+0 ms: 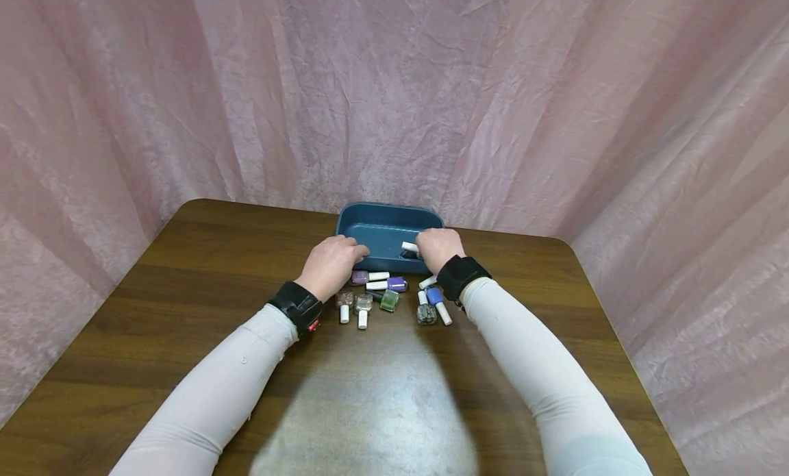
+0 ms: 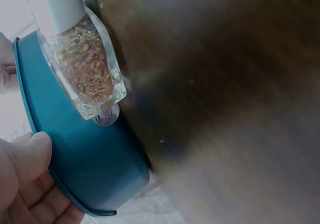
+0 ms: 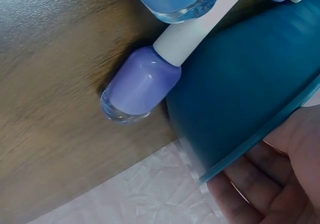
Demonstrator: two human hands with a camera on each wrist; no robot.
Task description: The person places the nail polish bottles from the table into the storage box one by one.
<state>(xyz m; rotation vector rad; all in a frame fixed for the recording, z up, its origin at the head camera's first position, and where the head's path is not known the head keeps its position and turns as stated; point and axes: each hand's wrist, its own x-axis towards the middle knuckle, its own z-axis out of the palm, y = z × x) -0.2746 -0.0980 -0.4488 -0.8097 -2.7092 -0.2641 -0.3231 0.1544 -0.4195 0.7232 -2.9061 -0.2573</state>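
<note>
A teal plastic bin (image 1: 390, 264) stands near the table's back edge. My left hand (image 1: 333, 262) grips its left front rim, the thumb (image 2: 37, 149) on the outer wall and the other fingers behind the rim. Over the right front of the bin, my right hand (image 1: 439, 248) reaches inside with curled fingers (image 3: 252, 184). It holds a nail polish bottle whose white cap (image 1: 409, 246) juts out leftward; the hand hides the rest. Beneath that cap a small dark thing (image 1: 409, 255) shows in the bin.
Several nail polish bottles lie in front of the bin, among them a purple one (image 1: 397, 284), a green one (image 1: 390, 301), a brown glitter one (image 2: 82, 58), a blue one (image 1: 435, 296) and a lilac one (image 3: 142, 83). A pink curtain (image 1: 394, 99) hangs behind the wooden table (image 1: 203, 270).
</note>
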